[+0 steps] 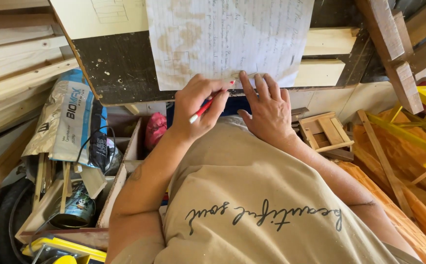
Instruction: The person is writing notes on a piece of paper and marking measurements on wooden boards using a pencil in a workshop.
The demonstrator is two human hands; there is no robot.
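Here I read the scene from left to right. My left hand [198, 107] is closed around a red pencil [204, 108], its fingers curled tight on the shaft. The pencil's long axis runs diagonally: the white butt end points down and left, towards my body, and the writing end points up and right, meeting the lower edge of the lined paper sheet [227, 41]. My right hand [267, 108] lies just beside the left, nearly touching it. It is open and flat, holding nothing, with its fingers spread and the fingertips pressed on the sheet's lower edge. The sheet lies directly ahead of both hands on the dark worktop [120, 68], which it overhangs slightly at the near edge. The left hand is the nearer to the marking point; the right pins the sheet to that point's right.
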